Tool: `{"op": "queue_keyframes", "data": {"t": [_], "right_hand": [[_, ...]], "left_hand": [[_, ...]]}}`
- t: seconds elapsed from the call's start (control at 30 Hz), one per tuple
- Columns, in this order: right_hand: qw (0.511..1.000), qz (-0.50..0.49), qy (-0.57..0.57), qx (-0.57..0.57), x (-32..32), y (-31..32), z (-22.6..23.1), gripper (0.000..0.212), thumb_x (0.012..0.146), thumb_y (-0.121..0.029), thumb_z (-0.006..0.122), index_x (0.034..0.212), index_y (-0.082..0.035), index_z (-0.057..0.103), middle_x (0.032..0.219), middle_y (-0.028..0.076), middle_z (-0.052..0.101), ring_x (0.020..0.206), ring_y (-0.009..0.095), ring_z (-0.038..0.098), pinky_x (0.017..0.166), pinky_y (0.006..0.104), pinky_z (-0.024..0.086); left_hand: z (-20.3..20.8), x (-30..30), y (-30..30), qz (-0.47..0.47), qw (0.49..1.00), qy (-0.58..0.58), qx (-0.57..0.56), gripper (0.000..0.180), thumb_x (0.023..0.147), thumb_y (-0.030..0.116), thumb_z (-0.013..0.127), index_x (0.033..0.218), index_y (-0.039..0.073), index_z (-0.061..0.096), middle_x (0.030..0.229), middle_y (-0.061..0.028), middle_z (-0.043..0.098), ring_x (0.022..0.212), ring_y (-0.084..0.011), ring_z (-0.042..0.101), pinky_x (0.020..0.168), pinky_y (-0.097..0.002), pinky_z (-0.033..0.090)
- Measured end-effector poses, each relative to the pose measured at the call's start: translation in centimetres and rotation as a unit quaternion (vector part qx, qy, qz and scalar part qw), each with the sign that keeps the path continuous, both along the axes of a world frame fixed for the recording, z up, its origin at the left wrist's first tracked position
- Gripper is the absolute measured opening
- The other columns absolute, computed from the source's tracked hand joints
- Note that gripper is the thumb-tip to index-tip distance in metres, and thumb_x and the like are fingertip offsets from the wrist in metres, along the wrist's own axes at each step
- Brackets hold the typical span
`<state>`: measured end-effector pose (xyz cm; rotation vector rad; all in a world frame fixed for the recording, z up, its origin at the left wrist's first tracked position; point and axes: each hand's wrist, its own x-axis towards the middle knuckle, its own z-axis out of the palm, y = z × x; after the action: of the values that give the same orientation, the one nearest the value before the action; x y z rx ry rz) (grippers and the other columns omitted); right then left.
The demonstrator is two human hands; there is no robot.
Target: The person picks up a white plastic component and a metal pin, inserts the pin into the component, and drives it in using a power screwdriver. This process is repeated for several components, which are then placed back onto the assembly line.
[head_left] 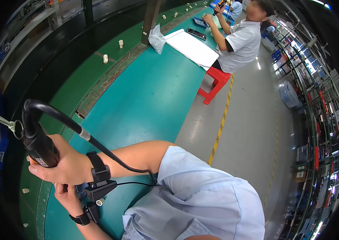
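My right hand (pixel 73 162) is wrapped round a black electric screwdriver (pixel 39 146), its thick cable looping up and back over my forearm. A ring and a pale cord (pixel 1 118) hang the tool from the upper left. Just below is my left hand (pixel 66 196), its fingers curled close under the right one. What they hold is hidden, and so is the tool's tip. Beside the left wrist, a small white cylindrical part (pixel 100 202) rests on the teal bench (pixel 145 92). A bit of something dark blue (pixel 81 191) shows between my hands.
Several white cylindrical parts (pixel 105 59) stand along the green strip (pixel 89 74) beyond the bench edge. Farther along lie a clear plastic bag (pixel 157 39), white papers (pixel 191 48) and a phone (pixel 196 34). A co-worker (pixel 239 40) sits on a red stool (pixel 215 84).
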<state>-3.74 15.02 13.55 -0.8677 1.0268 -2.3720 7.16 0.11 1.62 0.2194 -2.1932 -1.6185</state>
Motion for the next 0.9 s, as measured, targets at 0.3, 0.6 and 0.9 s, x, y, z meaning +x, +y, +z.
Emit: {"op": "queue_keyframes", "data": {"t": [0.3, 0.6, 0.9], "right_hand": [[0.999, -0.027, 0.026, -0.006, 0.2, -0.1, -0.2, 0.021, 0.08, -0.017, 0.07, 0.084, -0.005, 0.053, 0.069, 0.0, 0.053, 0.061, 0.007, 0.049, 0.055, 0.0234, 0.041], [0.998, 0.019, 0.034, 0.04, 0.3, 0.4, 0.8, 0.017, 0.081, -0.014, 0.069, 0.085, -0.004, 0.056, 0.069, 0.0, 0.054, 0.062, 0.007, 0.05, 0.056, 0.0236, 0.042], [0.991, -0.063, 0.101, 0.059, 0.7, 1.3, -0.7, 0.016, 0.091, -0.016, 0.053, 0.095, -0.001, 0.057, 0.064, 0.002, 0.054, 0.056, 0.01, 0.053, 0.054, 0.026, 0.045]], "left_hand": [[2.1, 0.6, 1.7, 0.048, 0.99, -0.027, -0.127, 0.01, 0.079, -0.008, 0.063, 0.081, -0.004, 0.055, 0.089, -0.0048, 0.051, 0.079, -0.0126, 0.048, 0.072, -0.0222, 0.039], [2.5, 1.4, 1.3, -0.009, 0.981, 0.034, -0.189, 0.014, 0.075, -0.007, 0.066, 0.086, -0.002, 0.059, 0.094, -0.0066, 0.055, 0.078, -0.0139, 0.05, 0.069, -0.0228, 0.04], [3.4, 8.0, 3.1, 0.068, 0.987, -0.075, -0.122, 0.037, 0.068, 0.003, 0.077, 0.103, 0.002, 0.066, 0.098, -0.0085, 0.059, 0.075, -0.0166, 0.054, 0.064, -0.0255, 0.043]]}}
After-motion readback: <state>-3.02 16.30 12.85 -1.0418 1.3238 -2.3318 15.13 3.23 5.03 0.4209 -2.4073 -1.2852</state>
